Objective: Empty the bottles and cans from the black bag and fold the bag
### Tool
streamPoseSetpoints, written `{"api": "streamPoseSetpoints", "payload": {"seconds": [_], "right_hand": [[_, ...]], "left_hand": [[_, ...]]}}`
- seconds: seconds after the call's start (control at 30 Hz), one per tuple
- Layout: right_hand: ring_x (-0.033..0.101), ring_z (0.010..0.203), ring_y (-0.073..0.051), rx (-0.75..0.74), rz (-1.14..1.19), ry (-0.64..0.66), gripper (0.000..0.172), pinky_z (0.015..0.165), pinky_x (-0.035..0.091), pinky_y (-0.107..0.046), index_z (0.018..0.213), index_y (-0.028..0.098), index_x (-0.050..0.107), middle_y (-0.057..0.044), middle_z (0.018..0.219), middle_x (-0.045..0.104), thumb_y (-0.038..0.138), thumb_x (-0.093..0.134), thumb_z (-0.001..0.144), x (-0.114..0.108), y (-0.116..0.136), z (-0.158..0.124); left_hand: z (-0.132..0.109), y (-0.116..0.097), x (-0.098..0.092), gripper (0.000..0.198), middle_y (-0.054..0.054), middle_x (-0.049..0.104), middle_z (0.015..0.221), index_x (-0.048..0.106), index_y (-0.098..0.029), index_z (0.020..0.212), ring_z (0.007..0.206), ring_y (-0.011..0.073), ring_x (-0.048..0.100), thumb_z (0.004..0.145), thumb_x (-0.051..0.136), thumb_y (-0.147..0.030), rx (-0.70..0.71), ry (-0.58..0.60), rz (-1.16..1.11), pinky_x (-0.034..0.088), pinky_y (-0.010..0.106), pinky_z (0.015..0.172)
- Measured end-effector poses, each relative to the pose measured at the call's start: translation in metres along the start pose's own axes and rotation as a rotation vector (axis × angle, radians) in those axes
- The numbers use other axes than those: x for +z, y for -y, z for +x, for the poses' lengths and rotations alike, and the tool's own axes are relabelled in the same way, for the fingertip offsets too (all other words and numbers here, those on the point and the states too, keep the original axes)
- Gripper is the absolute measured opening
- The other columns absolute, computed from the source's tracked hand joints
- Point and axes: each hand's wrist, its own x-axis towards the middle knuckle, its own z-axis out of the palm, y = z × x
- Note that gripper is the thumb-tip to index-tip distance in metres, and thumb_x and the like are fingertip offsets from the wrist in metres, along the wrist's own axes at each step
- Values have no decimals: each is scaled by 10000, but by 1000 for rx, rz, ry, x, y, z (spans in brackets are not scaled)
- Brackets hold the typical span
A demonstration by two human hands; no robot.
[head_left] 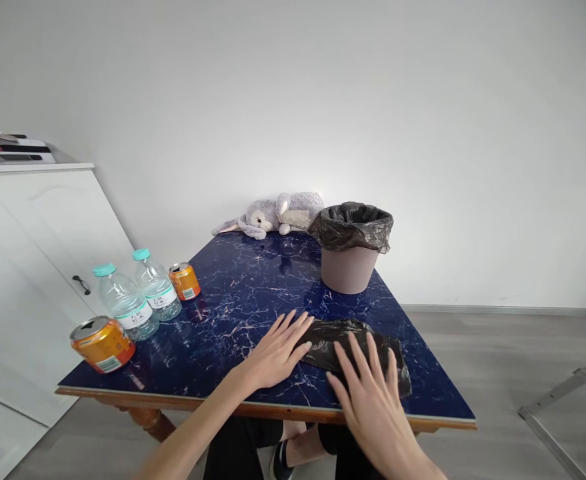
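A folded black plastic bag (330, 333) lies flat near the front edge of the blue marbled table (243, 280). My left hand (279, 353) rests with its fingers stretched out at the bag's left end, fingertips touching or just over it. Spread fingers of my right hand (370, 390) lie over the bag's right part and hide some of it. Neither hand grips anything. Behind the bag stands a pinkish-grey trash bin (349, 270), upright, lined with a black bag (353, 230) folded over its rim.
Along the table's left edge stand an orange can (103, 347), two clear bottles with turquoise caps (127, 310) (157, 290) and another orange can (185, 281). A plush rabbit (267, 217) lies at the back against the wall. White cabinet (47, 233) at left; metal frame (563, 407) on the right floor.
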Motion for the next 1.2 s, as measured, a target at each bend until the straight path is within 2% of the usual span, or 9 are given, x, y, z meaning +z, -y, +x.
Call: {"api": "streamPoseSetpoints", "payload": {"seconds": [0.13,0.27,0.4,0.53,0.73,0.87,0.97,1.07,1.2], "right_hand": [[262,1570,-537,-34,10,-3,634,1172,174,-865,1619,331,480,-107,1718,356,607,421,1051,3,32,-22],[311,1547,-546,6,-20,65,621,1143,217,-878,1609,327,498,-125,1703,381,597,408,1057,8,34,-23],[295,1568,-508,-22,-39,172,546,1148,232,-867,1575,368,538,-78,1700,400,531,354,1088,4,16,-7],[256,1594,-472,-26,-75,216,514,1167,223,-850,1557,374,557,-55,1710,385,470,326,1108,5,-10,11],[208,1631,-358,-56,-38,295,545,1256,226,-730,1653,387,380,-2,1745,306,482,257,1131,2,-62,31],[196,1636,-315,-70,43,322,563,1293,196,-681,1669,397,326,13,1750,286,545,265,1130,-5,-79,33],[192,1638,-308,-101,123,254,573,1308,189,-660,1667,338,355,-21,1746,301,528,339,1127,-10,-77,31],[251,1625,-285,-148,286,201,559,1326,217,-600,1631,280,445,-52,1718,372,494,421,1116,-19,-68,30],[465,1526,-299,-101,638,302,450,1271,381,-537,1447,290,672,-66,1549,609,491,484,1092,-36,-46,32]], "left_hand": [[-26,6,2,606,-36,245,1768,137,-389,1716,1649,267,175,1142,277,-528,-126,-72,8,236,508,1340],[-33,7,6,629,-10,284,1757,146,-372,1717,1636,281,226,1133,304,-548,-156,-113,4,279,507,1323],[-33,7,7,655,2,287,1755,103,-375,1722,1627,292,251,1129,313,-558,-169,-138,-5,310,503,1309],[-33,6,6,656,8,295,1752,110,-375,1722,1624,295,259,1126,311,-565,-174,-141,-15,320,503,1304],[-34,1,3,670,44,296,1753,133,-351,1720,1624,313,255,1119,300,-595,-217,-113,-26,338,526,1291],[-34,0,2,671,50,309,1749,142,-345,1718,1619,314,270,1118,311,-593,-218,-120,-19,343,518,1290],[-34,1,3,672,58,313,1746,134,-335,1720,1619,318,269,1120,307,-585,-206,-124,-5,342,531,1291],[-35,5,5,663,57,335,1737,150,-336,1717,1615,313,282,1122,317,-575,-175,-133,9,350,528,1289],[-40,17,3,613,13,361,1728,232,-364,1698,1609,282,308,1125,343,-550,-132,-149,35,326,495,1309]]}}
